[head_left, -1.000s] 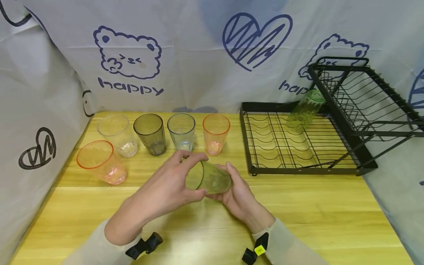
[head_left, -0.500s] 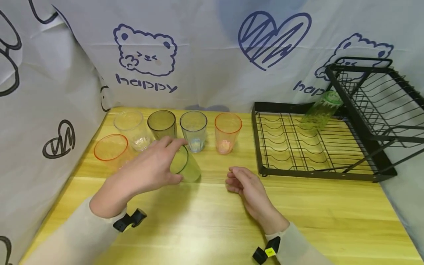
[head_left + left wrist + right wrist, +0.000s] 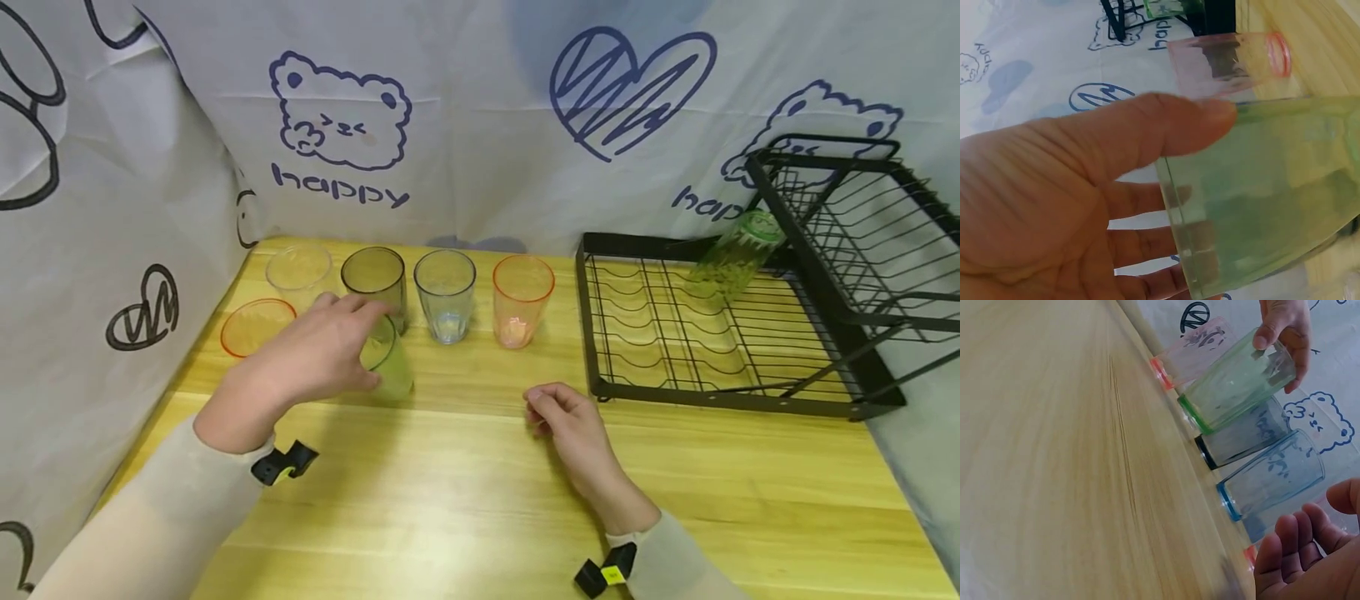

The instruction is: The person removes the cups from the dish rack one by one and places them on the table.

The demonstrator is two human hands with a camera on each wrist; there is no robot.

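Note:
My left hand (image 3: 307, 350) grips a green drinking glass (image 3: 393, 375) by its rim, thumb on the near side and fingers on the far side. The glass stands mouth up, low over the table in front of the smoky glass (image 3: 378, 283); whether its base touches the wood I cannot tell. In the left wrist view the thumb (image 3: 1179, 128) presses the green wall near the rim. My right hand (image 3: 573, 437) holds nothing, its fingers loosely curled above the table, left of the rack's front corner. Beside the left hand stands an orange-rimmed glass (image 3: 255, 325), partly hidden by it.
At the back stand a clear glass (image 3: 298, 268), a blue glass (image 3: 446, 292) and a second orange-rimmed glass (image 3: 521, 304). On the right is a black dish rack (image 3: 720, 402), an upside-down green glass (image 3: 735, 258) leaning inside it. A printed cloth (image 3: 480, 125) hangs behind.
The green glass has left the right hand and moved left in the left hand, turning from tilted to upright. The right hand let go and has drawn slightly right. The camera view has shifted left.

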